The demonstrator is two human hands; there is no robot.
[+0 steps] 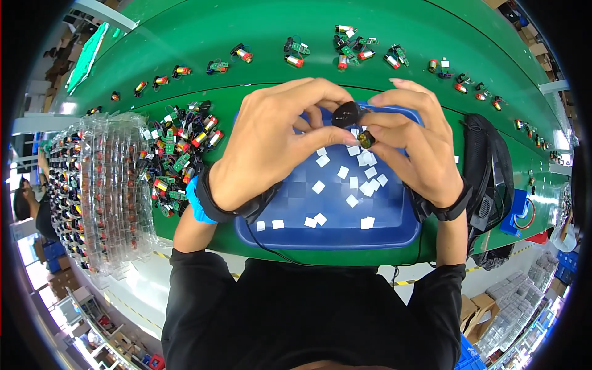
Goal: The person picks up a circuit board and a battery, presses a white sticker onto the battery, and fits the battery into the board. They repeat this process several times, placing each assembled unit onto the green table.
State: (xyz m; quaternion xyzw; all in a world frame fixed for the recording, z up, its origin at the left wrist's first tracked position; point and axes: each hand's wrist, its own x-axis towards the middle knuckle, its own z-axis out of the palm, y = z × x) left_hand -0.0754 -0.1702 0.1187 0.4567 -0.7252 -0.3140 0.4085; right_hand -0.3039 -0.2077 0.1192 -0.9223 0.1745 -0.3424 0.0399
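Note:
Over a blue plastic tray [283, 237], my two hands meet around a small assembly. My left hand [268, 135] pinches a black rounded piece [345, 115] between thumb and fingers. Fingers of my right hand [422, 145] close around a small cylinder [366, 139], whose dark, gold-tinged end faces outward. Whether wires join the two parts is hidden by my fingers. Many small white square pieces [318, 187] lie scattered in the tray below.
To the left are a heap of circuit boards with red-and-yellow cylindrical cells [179, 148] and stacked clear plastic trays [105, 191] full of parts. Similar assemblies [354, 48] line the green bench [271, 24]. A black bag [490, 166] lies at right.

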